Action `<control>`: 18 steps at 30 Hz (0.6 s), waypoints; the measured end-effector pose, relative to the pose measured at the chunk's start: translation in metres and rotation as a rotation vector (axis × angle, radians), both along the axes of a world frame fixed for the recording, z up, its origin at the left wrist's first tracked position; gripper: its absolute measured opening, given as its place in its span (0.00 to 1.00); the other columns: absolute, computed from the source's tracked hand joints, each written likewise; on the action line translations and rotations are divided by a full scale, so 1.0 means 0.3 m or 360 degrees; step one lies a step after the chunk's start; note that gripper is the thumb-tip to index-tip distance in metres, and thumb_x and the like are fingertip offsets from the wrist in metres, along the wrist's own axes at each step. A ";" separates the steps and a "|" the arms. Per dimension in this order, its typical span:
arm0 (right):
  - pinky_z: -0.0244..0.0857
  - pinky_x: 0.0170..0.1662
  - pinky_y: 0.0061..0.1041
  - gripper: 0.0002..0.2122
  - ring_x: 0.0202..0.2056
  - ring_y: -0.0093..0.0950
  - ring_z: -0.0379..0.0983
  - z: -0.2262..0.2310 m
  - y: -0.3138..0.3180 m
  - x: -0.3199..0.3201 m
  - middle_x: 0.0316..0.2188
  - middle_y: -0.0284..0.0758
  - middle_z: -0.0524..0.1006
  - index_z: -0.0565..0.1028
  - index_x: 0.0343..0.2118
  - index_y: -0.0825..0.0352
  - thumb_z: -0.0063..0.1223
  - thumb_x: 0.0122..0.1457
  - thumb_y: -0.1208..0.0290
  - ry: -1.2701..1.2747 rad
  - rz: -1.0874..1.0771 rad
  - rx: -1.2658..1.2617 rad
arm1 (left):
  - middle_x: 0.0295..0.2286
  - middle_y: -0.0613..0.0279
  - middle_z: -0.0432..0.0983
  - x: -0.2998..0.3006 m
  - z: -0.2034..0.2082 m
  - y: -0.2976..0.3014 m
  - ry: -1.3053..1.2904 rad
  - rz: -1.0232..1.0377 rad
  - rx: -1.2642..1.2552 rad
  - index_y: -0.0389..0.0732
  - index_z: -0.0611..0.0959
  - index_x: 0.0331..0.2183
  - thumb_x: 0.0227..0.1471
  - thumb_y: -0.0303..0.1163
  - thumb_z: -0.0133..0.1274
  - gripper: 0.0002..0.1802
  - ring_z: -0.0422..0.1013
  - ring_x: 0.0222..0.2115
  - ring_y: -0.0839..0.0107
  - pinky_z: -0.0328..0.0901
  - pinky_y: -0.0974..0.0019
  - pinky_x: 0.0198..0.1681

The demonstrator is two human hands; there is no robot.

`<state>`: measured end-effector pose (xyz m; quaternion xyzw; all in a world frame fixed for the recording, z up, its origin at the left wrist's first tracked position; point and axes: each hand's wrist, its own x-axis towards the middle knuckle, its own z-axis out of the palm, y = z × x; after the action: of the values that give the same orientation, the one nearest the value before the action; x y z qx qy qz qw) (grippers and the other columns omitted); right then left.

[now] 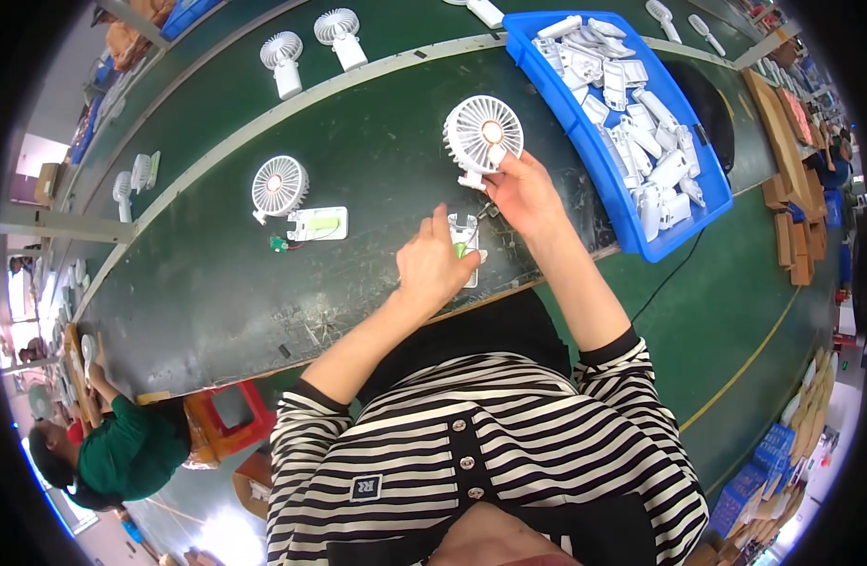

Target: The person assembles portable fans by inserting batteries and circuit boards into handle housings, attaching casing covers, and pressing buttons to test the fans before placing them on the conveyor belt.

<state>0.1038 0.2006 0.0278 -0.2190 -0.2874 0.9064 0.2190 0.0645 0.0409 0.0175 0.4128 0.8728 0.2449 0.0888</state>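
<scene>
In my right hand (525,191) is a white round fan head (473,127), gripped at its lower right edge and raised over the dark green bench. My left hand (433,257) rests on an opened white handle shell (464,229), fingers bent over it. A light green battery shows partly beneath those fingers, and a small part with thin wiring lies between the two hands. Further left sits a second fan head (280,186), beside an opened handle (318,224) with a light green strip. A green circuit board (279,243) hangs from that handle's wires.
At the right, a blue bin (592,151) holds many white plastic shells. Assembled fans (340,40) lie on the far side behind a pale rail. A co-worker in a green top (136,448) works at the lower left, near a red stool (240,415). A black cable trails off the bench.
</scene>
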 end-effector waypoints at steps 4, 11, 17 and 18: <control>0.66 0.41 0.27 0.18 0.36 0.27 0.71 0.088 -0.066 -0.026 0.36 0.36 0.73 0.68 0.42 0.70 0.54 0.44 0.80 -0.0197 0.0052 0.0437 | 0.33 0.45 0.73 -0.042 -0.021 -0.028 -0.0266 0.0205 0.0283 0.34 0.70 0.42 0.31 0.35 0.58 0.32 0.71 0.31 0.52 0.67 0.57 0.33; 0.65 0.43 0.44 0.21 0.45 0.34 0.66 0.051 -0.085 0.026 0.46 0.38 0.67 0.60 0.51 0.65 0.46 0.54 0.69 0.0066 0.0354 0.0462 | 0.29 0.57 0.73 -0.056 -0.053 -0.075 -0.2271 0.0418 0.0967 0.33 0.73 0.40 0.40 0.23 0.45 0.19 0.73 0.26 0.67 0.67 0.67 0.30; 0.67 0.41 0.41 0.19 0.44 0.37 0.67 0.017 -0.149 -0.006 0.45 0.40 0.68 0.61 0.50 0.63 0.44 0.55 0.65 0.0091 0.0553 0.0212 | 0.26 0.53 0.73 -0.074 -0.029 -0.184 -0.2656 0.0477 0.1384 0.35 0.71 0.35 0.42 0.27 0.44 0.14 0.73 0.21 0.62 0.69 0.63 0.24; 0.67 0.41 0.41 0.19 0.44 0.38 0.66 0.014 -0.156 -0.007 0.45 0.40 0.68 0.61 0.50 0.63 0.44 0.55 0.64 0.0093 0.0571 0.0165 | 0.25 0.53 0.73 -0.081 -0.039 -0.197 -0.2696 0.0509 0.1398 0.35 0.71 0.35 0.42 0.27 0.44 0.13 0.73 0.21 0.62 0.69 0.63 0.23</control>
<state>0.1018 0.1539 0.0320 -0.1263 -0.3617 0.9208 0.0730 0.0404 -0.0183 0.0059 -0.0279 0.3959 0.7749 0.4920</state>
